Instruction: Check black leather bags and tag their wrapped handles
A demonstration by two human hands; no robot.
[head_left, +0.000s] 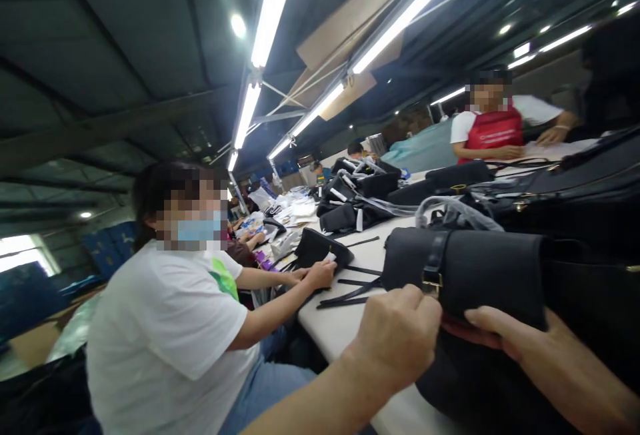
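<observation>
**Black handbag held between both hands at the near edge of the surface**

Viewing through the tilted head camera. My left hand (pixel 395 335) is closed in a fist against the gold-toned buckle (pixel 433 282) on the bag's strap. I read it as pinching the strap there, though the fingers hide the contact. My right hand (pixel 515 342) lies flatter, fingers extended beneath the black handbag (pixel 490 275), supporting it from below rather than clamping it. The bag sits at the near right, above the white surface (pixel 340 332).

Handling estimate: it looks like synthetic leather, so I judge it light and semi-stiff, with a smooth skin that may slip under a loose hold. The firmest hold looks to be a palm under the body, or the strap close to the buckle, not the thin loose ends.

Thin black straps (pixel 350 292) lie on the surface to the left. Clear plastic wrapping (pixel 460 212) is bunched beyond the bag. Farther left, a co-worker's hand (pixel 320 275) rests on another black bag (pixel 315 248). More black bags (pixel 360 188) are piled farther along.
</observation>
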